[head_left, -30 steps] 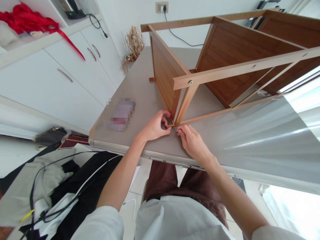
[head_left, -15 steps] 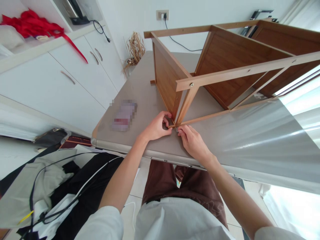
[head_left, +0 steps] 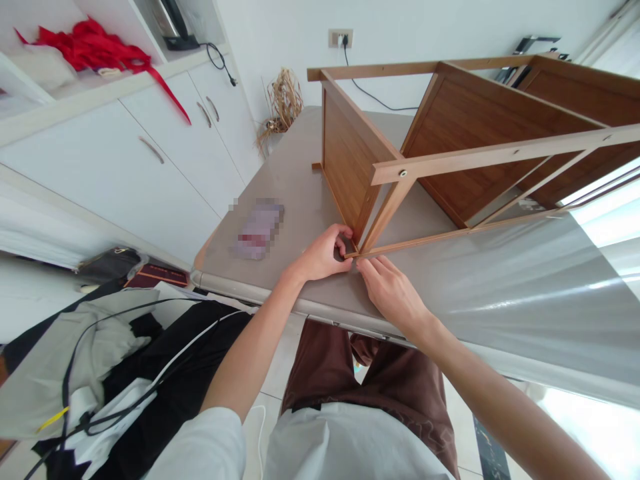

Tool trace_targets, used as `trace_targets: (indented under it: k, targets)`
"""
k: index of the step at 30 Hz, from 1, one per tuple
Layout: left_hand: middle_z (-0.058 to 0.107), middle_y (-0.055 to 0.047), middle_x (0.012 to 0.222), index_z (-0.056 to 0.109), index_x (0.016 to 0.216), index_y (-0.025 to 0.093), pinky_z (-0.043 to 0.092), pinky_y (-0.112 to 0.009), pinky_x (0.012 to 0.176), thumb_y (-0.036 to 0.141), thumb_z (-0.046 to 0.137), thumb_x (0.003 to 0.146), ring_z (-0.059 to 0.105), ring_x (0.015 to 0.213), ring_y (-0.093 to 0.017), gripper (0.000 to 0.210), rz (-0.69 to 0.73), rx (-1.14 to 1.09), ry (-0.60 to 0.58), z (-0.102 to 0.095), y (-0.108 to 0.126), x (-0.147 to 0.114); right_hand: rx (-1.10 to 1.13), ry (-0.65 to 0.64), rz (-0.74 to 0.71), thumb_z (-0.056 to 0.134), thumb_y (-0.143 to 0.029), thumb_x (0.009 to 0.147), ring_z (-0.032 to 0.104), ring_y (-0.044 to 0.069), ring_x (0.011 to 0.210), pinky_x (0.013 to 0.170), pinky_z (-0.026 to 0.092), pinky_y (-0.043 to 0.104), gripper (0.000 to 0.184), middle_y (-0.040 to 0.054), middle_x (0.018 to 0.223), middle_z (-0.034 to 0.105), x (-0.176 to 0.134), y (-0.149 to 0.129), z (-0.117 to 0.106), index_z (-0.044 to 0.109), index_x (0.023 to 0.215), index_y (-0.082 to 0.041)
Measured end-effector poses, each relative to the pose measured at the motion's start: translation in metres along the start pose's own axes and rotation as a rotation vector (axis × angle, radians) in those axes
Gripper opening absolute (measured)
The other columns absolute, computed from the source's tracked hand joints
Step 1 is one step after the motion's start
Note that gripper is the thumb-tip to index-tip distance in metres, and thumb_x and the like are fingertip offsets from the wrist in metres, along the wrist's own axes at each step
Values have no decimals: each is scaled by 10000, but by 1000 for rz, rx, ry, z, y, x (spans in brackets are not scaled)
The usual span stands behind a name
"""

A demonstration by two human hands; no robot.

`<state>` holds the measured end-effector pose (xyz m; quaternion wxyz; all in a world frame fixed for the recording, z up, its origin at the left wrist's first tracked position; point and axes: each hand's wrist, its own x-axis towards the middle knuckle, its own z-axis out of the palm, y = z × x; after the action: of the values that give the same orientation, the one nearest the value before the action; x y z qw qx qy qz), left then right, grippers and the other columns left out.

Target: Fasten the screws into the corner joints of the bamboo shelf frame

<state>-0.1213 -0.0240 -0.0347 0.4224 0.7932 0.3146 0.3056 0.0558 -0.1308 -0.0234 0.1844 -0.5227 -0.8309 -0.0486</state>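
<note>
A wooden shelf rack with several panels lies on its side on the grey-covered table. My left hand curls around its lower front corner, thumb and fingers gripping the end of the bottom rail. Just right of that corner, my right hand is closed in a pinch at the rail's outer face. Its fingertips hide most of a small silvery metal piece, which showed between them and the wood a moment earlier. A bolt head sits in the upper rail.
A blurred-out flat object lies on the table to the left. White cabinets with a red ribbon and a kettle stand beyond it. Clothes and cables are piled below left, and a dried plant stands behind.
The whole view has shifted, so the rack and hands appear slightly further right. My right fingertips have moved closer to the rail's corner and now cover the metal piece. My left grip stays put.
</note>
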Motion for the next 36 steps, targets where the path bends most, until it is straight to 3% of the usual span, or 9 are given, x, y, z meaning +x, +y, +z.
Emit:
trace_targets:
  k: [7, 13, 17, 22, 36]
  targets:
    - [586, 17, 830, 483, 1141, 209, 481, -288, 763, 166, 710, 695, 592, 739, -133, 503, 12, 15, 17, 0, 1, -1, 146, 75, 125, 385, -172, 1013, 546, 211, 799, 727, 430, 323, 200, 45, 801, 594, -2, 0, 3, 531, 884, -220]
    - [590, 15, 832, 477, 1147, 214, 485, -294, 783, 168, 700, 696, 599, 757, -141, 506, -1, 23, 9, -1, 3, -1, 261, 134, 175, 481, -258, 997, 574, 217, 896, 832, 470, 348, 159, 66, 919, 632, -2, 5, -8, 623, 939, -214]
    - [580, 29, 792, 479, 1151, 220, 481, -299, 798, 183, 698, 701, 599, 744, -143, 501, -7, 35, 12, -2, 6, -2, 359, 78, 183, 540, -306, 973, 598, 200, 889, 798, 496, 326, 161, 50, 913, 635, -3, 26, -17, 681, 938, -236]
    - [585, 31, 788, 478, 1150, 222, 481, -294, 796, 202, 696, 707, 596, 734, -139, 494, -17, 46, 8, -2, 6, -2, 311, 29, 144, 573, -348, 947, 599, 213, 897, 831, 509, 365, 186, 63, 929, 620, -6, 49, -18, 734, 938, -256]
    - [569, 39, 773, 486, 1146, 213, 484, -285, 809, 187, 703, 707, 587, 737, -128, 491, -33, 50, 6, -1, 7, -1, 334, 9, 104, 443, -249, 1001, 569, 223, 973, 888, 466, 391, 184, 77, 1003, 621, -8, 49, -10, 619, 956, -220]
